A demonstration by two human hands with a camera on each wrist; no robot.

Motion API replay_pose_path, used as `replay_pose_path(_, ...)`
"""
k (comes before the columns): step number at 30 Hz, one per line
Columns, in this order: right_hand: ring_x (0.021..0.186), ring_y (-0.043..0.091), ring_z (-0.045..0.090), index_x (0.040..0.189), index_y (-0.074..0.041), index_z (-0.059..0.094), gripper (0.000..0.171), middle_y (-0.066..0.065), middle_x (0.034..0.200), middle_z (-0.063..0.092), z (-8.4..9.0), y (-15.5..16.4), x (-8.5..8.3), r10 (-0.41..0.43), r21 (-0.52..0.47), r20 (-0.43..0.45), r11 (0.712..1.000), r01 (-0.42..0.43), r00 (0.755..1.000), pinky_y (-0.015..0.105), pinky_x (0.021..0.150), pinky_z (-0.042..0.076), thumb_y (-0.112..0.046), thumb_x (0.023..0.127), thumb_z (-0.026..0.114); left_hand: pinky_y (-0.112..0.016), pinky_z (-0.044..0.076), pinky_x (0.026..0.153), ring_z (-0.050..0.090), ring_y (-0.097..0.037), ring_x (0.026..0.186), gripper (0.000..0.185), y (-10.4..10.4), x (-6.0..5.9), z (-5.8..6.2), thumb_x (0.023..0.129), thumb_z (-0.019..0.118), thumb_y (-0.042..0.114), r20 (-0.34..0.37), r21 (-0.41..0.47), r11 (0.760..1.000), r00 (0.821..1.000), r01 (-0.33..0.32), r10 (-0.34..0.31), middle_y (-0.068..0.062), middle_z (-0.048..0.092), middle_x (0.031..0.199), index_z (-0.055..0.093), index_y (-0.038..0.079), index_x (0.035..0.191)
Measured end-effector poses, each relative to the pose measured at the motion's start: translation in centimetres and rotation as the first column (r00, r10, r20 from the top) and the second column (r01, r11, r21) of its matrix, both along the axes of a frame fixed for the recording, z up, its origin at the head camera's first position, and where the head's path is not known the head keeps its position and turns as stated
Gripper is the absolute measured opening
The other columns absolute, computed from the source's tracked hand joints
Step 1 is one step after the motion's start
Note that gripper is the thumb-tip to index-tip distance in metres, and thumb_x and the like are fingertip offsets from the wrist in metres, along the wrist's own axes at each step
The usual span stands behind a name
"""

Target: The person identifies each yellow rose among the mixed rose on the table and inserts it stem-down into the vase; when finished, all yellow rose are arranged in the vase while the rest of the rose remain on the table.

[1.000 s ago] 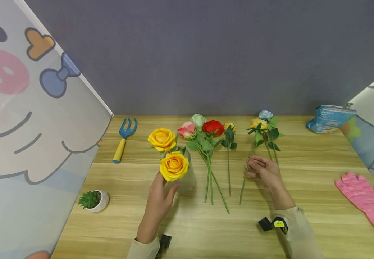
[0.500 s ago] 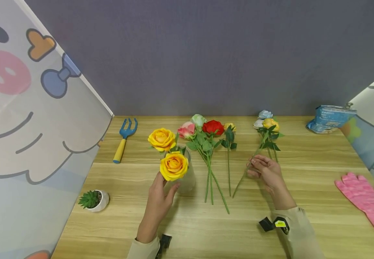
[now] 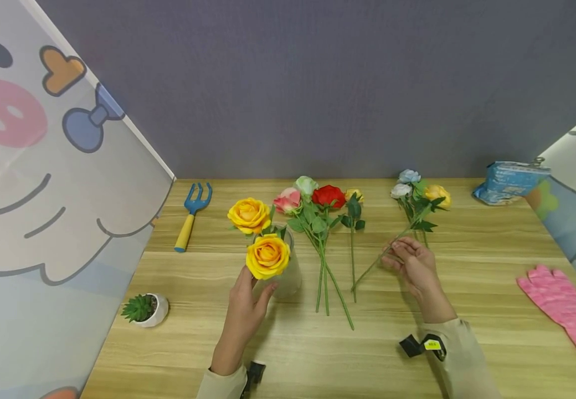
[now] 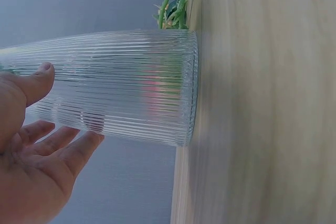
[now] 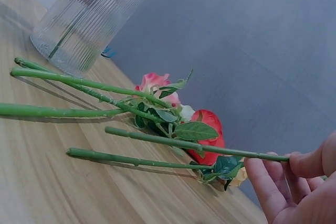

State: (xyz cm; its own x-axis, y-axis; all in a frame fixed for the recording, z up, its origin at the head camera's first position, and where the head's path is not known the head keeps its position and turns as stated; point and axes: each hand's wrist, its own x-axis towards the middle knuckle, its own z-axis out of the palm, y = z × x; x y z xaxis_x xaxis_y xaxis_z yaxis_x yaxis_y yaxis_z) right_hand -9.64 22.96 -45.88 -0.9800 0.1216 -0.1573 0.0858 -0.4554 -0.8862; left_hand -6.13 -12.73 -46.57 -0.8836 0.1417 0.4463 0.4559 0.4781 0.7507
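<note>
My left hand [image 3: 245, 313] holds the side of a clear ribbed glass vase [image 4: 126, 87], thumb on one side and fingers on the other. Two large yellow-orange roses [image 3: 268, 256] stand in the vase, their blooms over its mouth. With thumb and fingertips, my right hand [image 3: 417, 271] pinches the green stem [image 5: 194, 144] of a smaller yellow rose [image 3: 437, 196]. Its bloom points to the back right, and its bare stem end reaches left over the stem of another small yellow rose [image 3: 354, 195] lying on the table. White [image 3: 400, 191] and pale blue [image 3: 410, 176] flowers lie just behind the held stem.
Between the hands lie red [image 3: 329, 196], pink [image 3: 288, 199] and pale green [image 3: 306, 184] flowers with crossed stems. A hand fork [image 3: 191, 217] and a potted succulent [image 3: 144, 309] are at left. At right are a blue bag [image 3: 509, 183] and pink glove [image 3: 564, 310]. A grey wall [image 3: 328, 88] closes the back.
The rose in my right hand has swung round: its bloom has moved right, uncovering the white flower, and its stem end has moved left. My left hand stays on the vase.
</note>
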Motion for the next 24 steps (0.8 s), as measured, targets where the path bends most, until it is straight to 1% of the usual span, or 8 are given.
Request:
replay_pose_path(7, 0.084, 0.012, 0.072, 0.097, -0.006, 0.062, 0.019, 0.003, 0.092, 0.068, 0.04, -0.2, -0.12, -0.043, -0.015, -0.037, 0.999, 0.042, 0.998, 0.025, 0.077, 0.065, 0.006, 0.105, 0.05, -0.049, 0.056, 0.101, 0.061, -0.041, 0.126, 0.062, -0.01, -0.06, -0.11, 0.084, 0.08, -0.009, -0.013, -0.003, 1.0, 1.0, -0.002, 0.002, -0.025, 0.059, 0.132, 0.047, -0.008, 0.137)
replay_pose_path(13, 0.085, 0.014, 0.072, 0.098, -0.004, 0.063, 0.017, 0.004, 0.092, 0.068, 0.02, -0.36, -0.1, -0.059, -0.078, -0.076, 0.996, 0.053, 0.995, 0.026, 0.078, 0.065, 0.007, 0.105, 0.051, -0.05, 0.057, 0.1, 0.061, -0.041, 0.125, 0.063, -0.05, -0.09, -0.31, 0.083, 0.081, -0.009, -0.037, -0.005, 1.0, 0.999, 0.002, -0.003, -0.025, 0.059, 0.131, 0.047, -0.008, 0.136)
replay_pose_path(15, 0.084, 0.015, 0.072, 0.098, -0.003, 0.063, 0.016, 0.005, 0.092, 0.068, -0.02, -0.41, -0.1, -0.069, -0.104, -0.083, 0.993, 0.06, 0.994, 0.027, 0.077, 0.065, 0.007, 0.104, 0.052, -0.05, 0.057, 0.1, 0.061, -0.041, 0.124, 0.063, -0.05, -0.1, -0.32, 0.083, 0.081, -0.01, -0.036, -0.005, 1.0, 0.999, 0.002, -0.003, -0.025, 0.059, 0.131, 0.047, -0.009, 0.136)
replay_pose_path(18, 0.085, 0.015, 0.071, 0.099, -0.004, 0.062, 0.014, 0.004, 0.094, 0.068, -0.1, -0.46, -0.07, -0.076, -0.117, -0.092, 0.991, 0.065, 0.993, 0.027, 0.078, 0.065, 0.005, 0.104, 0.053, -0.05, 0.057, 0.1, 0.061, -0.041, 0.125, 0.062, -0.04, -0.1, -0.29, 0.083, 0.08, -0.01, -0.027, -0.005, 1.0, 1.0, -0.001, 0.001, -0.025, 0.059, 0.131, 0.047, -0.008, 0.136)
replay_pose_path(24, 0.088, 0.014, 0.071, 0.1, -0.005, 0.061, 0.012, 0.001, 0.097, 0.068, -0.33, -0.51, -0.08, -0.101, -0.094, -0.088, 0.991, 0.093, 0.991, 0.026, 0.079, 0.065, 0.001, 0.106, 0.052, -0.05, 0.058, 0.099, 0.062, -0.04, 0.124, 0.063, -0.04, -0.09, -0.21, 0.084, 0.08, -0.009, -0.013, -0.01, 1.0, 1.0, -0.006, 0.006, -0.024, 0.06, 0.131, 0.047, -0.008, 0.137)
